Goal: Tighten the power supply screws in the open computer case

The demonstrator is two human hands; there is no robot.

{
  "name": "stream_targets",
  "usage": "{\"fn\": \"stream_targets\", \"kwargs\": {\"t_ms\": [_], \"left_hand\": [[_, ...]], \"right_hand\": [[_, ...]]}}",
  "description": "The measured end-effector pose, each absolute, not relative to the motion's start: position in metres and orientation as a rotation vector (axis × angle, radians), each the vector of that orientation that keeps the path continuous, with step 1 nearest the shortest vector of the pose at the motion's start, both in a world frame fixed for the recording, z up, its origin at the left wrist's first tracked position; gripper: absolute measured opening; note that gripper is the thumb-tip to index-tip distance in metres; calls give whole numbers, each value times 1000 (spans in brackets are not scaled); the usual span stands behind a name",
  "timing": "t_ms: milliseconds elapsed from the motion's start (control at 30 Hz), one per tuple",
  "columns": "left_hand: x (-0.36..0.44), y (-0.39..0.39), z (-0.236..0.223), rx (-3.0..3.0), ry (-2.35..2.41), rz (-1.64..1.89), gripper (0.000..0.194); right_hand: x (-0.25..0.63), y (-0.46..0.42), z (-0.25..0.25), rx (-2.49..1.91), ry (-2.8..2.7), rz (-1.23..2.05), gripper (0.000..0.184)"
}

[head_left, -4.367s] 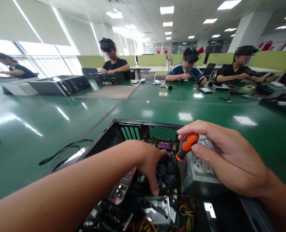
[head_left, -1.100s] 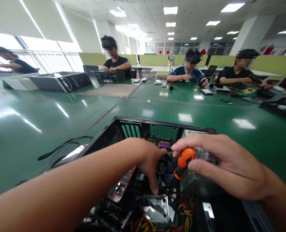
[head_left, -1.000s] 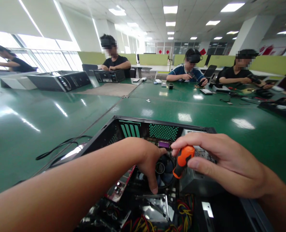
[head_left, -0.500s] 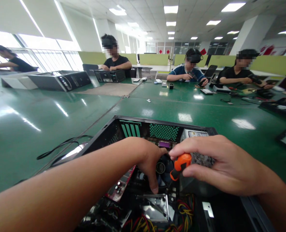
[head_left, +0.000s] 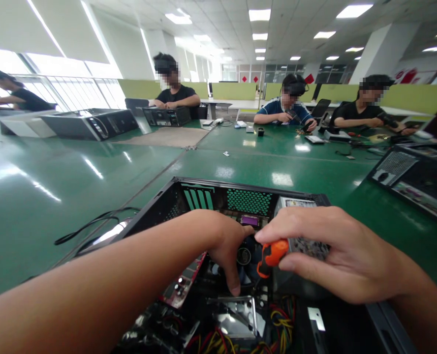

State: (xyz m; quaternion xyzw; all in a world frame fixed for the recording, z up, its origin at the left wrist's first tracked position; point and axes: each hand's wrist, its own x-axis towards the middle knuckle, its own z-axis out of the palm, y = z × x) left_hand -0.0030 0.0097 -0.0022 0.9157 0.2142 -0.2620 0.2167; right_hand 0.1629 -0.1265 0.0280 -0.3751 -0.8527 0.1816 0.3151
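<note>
An open black computer case (head_left: pixel 222 182) lies on the green table in front of me. My left hand (head_left: pixel 230 246) reaches into it, thumb and fingers curved around the left side of the round CPU cooler fan (head_left: pixel 244 256). Just right of the fan, my right hand (head_left: pixel 325 250) pinches the orange and black handle of a screwdriver (head_left: pixel 273 254) between thumb and fingertips. The handle leans down to the left. I cannot see the screwdriver's tip. Below the right hand sits the metal power supply (head_left: pixel 299 202), partly covered by it.
Coloured wires (head_left: pixel 283 319) and a metal bracket (head_left: pixel 240 317) lie near the case's front. A red circuit board (head_left: pixel 181 290) is left of the fan. A black cable (head_left: pixel 93 226) trails at left. Another open computer case (head_left: pixel 418 179) stands at right. Several people work across the table.
My right hand has moved slightly down and left, and the screwdriver handle has tipped over. My left hand stays on the fan. A second computer case has come in at the right edge.
</note>
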Motion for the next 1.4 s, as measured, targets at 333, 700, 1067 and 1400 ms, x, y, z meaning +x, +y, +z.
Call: {"fn": "stream_targets", "kwargs": {"t_ms": [333, 700, 1067, 1400], "left_hand": [[0, 9, 3, 2472, 615, -815, 110], [0, 5, 3, 2482, 590, -842, 102], [0, 6, 4, 2473, 568, -827, 102], [0, 5, 4, 2496, 616, -844, 105]], "right_hand": [[165, -125, 27, -1037, -2181, 530, 31], [166, -127, 30, -1023, -2262, 477, 37], [163, -129, 33, -1052, -2260, 507, 36], [164, -126, 28, -1026, -2295, 402, 25]]}}
